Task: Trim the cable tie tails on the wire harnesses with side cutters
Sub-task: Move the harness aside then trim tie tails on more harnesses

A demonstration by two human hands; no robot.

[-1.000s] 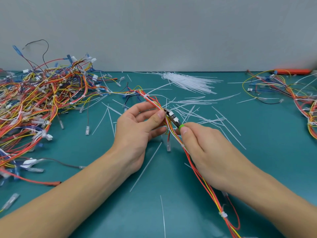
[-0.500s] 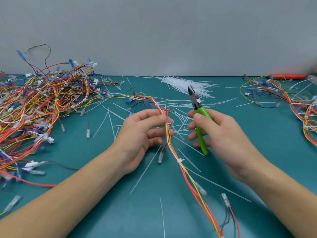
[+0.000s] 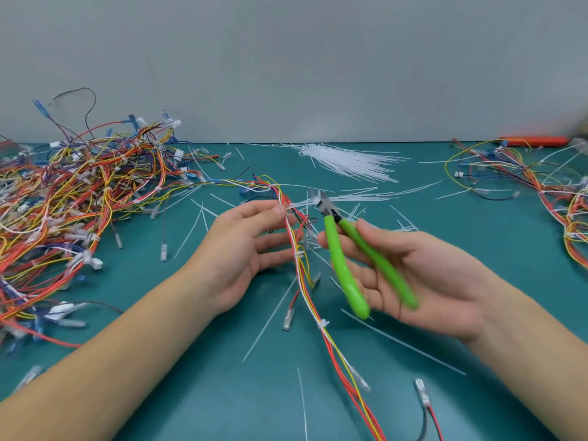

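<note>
From the head camera, my left hand (image 3: 241, 246) pinches a thin harness of red, yellow and white wires (image 3: 302, 275) between thumb and forefinger, right at a white cable tie (image 3: 291, 205) whose tail sticks out to the right; the other fingers are loosely spread. The harness runs down from that grip across the teal table (image 3: 191, 393) toward the bottom edge. My right hand (image 3: 423, 281) lies palm up with relaxed, nearly straight fingers, the green-handled side cutters (image 3: 346, 259) resting across them, handles apart, steel tip near the tie tail but not touching it. A big tangled heap of coloured wire harnesses (image 3: 73, 205) sits left, a bundle of white cable ties (image 3: 346, 160) behind, cut white tails (image 3: 270, 319) scattered around.
</note>
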